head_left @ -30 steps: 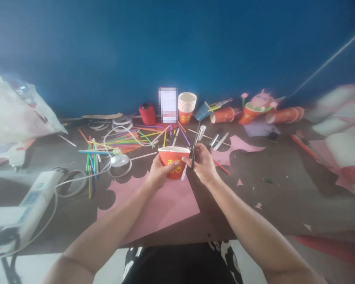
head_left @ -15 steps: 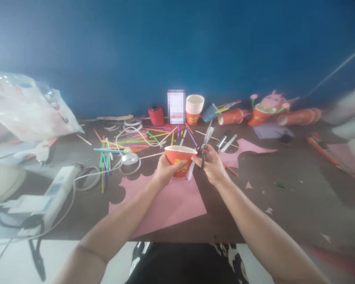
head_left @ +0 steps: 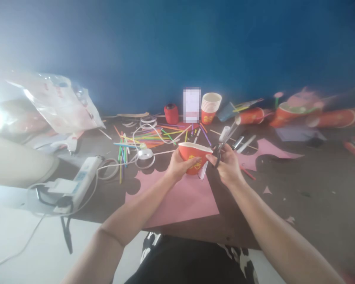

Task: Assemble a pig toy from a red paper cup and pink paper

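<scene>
Pinched in my left hand (head_left: 179,166) is a red paper cup (head_left: 194,170) with yellow characters, its rim squeezed into a narrow oval. The thumb presses across its front. My right hand (head_left: 228,163) grips black-handled scissors (head_left: 221,146) at the cup's right side, their blades pointing up and away from it. Its thumb and fingertips touch or nearly touch the cup's edge. A slim whitish stick (head_left: 204,170) shows below those fingers; whether it is held is unclear. Beneath the cup lies a pink sheet (head_left: 180,201) with scalloped cut-outs.
Coloured sticks (head_left: 154,138) and a white cable spread behind my left hand. A power strip (head_left: 79,179) lies left. Stacked cups (head_left: 210,108), a red spool-like object (head_left: 170,114) and a pixelated panel (head_left: 192,104) stand behind. More cups (head_left: 251,116) and pink scraps (head_left: 267,190) lie right.
The view has swung left, so the table and both hands appear farther right. Both hands keep their grips on the cup and scissors; the cup leans slightly more to the right in view.
</scene>
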`<action>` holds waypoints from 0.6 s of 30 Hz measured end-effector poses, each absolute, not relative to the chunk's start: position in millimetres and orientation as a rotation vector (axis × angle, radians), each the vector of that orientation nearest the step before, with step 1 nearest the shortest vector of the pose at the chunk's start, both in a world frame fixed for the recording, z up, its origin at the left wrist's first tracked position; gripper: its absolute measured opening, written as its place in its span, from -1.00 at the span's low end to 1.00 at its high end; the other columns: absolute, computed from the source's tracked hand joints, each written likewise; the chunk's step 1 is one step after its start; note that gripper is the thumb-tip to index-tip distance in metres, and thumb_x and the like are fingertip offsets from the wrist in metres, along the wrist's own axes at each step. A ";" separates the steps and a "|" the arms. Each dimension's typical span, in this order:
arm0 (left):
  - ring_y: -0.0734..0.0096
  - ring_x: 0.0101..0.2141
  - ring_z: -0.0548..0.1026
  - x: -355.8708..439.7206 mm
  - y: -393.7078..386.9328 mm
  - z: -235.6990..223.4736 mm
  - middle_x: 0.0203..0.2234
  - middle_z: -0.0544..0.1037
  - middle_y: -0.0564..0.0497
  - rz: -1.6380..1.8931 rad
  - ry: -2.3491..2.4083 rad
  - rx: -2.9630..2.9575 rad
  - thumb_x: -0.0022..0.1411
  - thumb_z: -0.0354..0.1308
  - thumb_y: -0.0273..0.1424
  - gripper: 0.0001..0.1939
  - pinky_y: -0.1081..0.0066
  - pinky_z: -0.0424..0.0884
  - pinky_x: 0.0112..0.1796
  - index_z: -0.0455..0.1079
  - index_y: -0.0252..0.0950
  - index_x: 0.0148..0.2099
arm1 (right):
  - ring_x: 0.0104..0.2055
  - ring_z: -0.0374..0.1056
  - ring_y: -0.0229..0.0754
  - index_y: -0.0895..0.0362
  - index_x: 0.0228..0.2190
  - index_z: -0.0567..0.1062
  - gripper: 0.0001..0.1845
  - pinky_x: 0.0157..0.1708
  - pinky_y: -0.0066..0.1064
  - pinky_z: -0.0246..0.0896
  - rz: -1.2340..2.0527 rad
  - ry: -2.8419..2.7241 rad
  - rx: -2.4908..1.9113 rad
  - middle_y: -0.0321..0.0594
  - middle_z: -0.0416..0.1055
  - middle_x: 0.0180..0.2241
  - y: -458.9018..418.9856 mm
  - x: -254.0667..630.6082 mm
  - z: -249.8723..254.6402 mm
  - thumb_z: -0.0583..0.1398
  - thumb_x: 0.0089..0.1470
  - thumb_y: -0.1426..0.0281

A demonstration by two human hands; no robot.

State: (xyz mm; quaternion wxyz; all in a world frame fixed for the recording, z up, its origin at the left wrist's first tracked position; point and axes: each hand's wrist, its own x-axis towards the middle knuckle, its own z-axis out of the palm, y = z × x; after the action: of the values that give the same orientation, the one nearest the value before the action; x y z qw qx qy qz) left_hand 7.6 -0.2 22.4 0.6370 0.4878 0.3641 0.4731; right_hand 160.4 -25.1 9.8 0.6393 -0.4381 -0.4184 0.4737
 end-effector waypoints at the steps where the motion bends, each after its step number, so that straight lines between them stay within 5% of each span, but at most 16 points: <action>1: 0.26 -0.35 0.54 7.8 -0.1 21.9 -0.35 0.58 -0.07 1.082 0.827 1.109 -0.14 0.38 -0.34 -0.58 0.28 0.47 -0.27 0.41 -0.36 -0.19 | -0.50 0.16 -0.33 0.04 -0.42 0.30 -0.62 -0.52 -0.47 0.08 1.072 -0.951 -1.002 -0.42 0.27 -0.50 -24.9 159.5 9.1 0.38 -0.26 0.33; 18: 0.32 -0.41 0.53 8.6 2.1 15.0 -0.41 0.57 -0.01 1.151 0.881 1.030 -0.18 0.39 -0.40 -0.59 0.33 0.47 -0.32 0.41 -0.33 -0.22 | -0.48 0.22 -0.31 0.04 -0.45 0.29 -0.60 -0.52 -0.46 0.16 1.130 -0.962 -1.029 -0.39 0.32 -0.48 -24.3 162.6 13.5 0.39 -0.28 0.29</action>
State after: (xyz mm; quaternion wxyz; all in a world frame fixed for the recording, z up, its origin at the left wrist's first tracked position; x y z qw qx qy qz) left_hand 8.6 2.1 15.0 0.6301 0.4498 0.3849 0.5025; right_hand 162.6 -24.3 13.5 0.6193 -0.4476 -0.4181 0.4912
